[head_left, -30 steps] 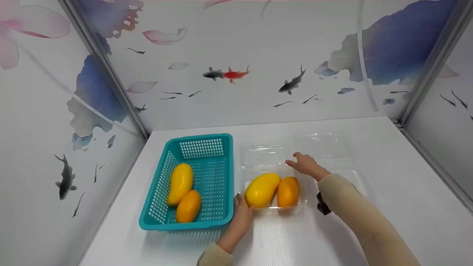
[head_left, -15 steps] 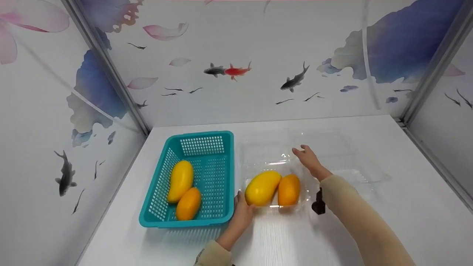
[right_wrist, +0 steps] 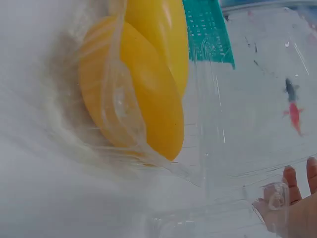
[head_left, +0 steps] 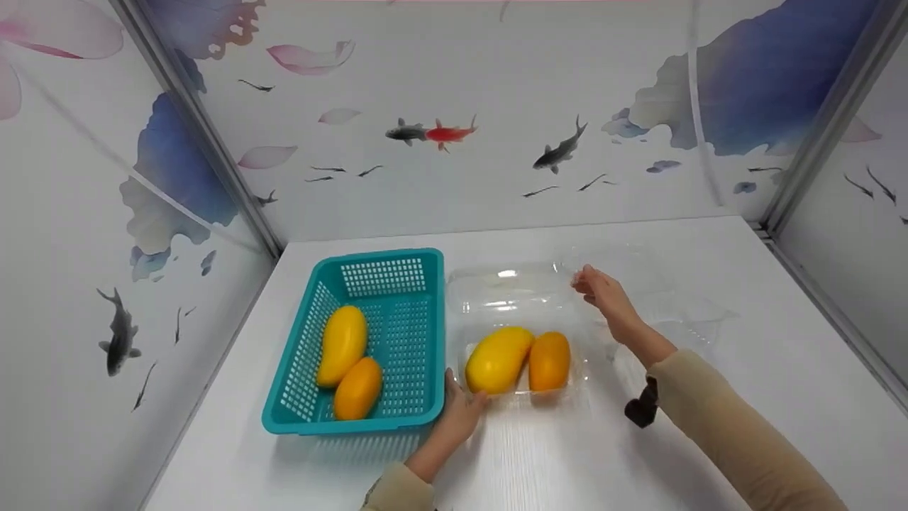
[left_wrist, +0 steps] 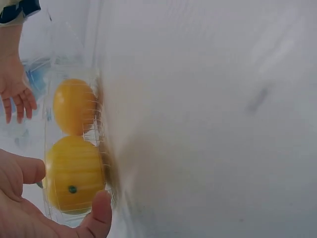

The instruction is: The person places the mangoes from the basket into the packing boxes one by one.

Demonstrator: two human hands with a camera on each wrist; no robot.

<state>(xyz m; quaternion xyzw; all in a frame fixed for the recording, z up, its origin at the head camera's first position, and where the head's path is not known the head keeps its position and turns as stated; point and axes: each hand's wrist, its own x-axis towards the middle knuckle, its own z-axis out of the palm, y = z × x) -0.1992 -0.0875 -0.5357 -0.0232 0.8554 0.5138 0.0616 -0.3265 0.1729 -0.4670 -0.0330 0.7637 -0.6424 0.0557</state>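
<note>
Two mangoes lie side by side in a clear plastic clamshell box: a yellow mango and, to its right, an orange mango. My left hand grips the box's near left corner, thumb and fingers on either side of it. At the back, the box's clear lid stands partly raised. My right hand is at the lid's right edge, and the right wrist view shows its fingers partly behind clear plastic. From the left wrist view, those fingers look extended and relaxed.
Left of the box stands a teal basket holding a yellow mango and an orange mango. Another clear plastic container lies to the right, beyond my right forearm. A patterned wall closes off the table's back.
My right hand has moved up and slightly right. The box's lid has risen from lying back on the table. My left hand stays at the corner; the clear container on the right has shifted.
</note>
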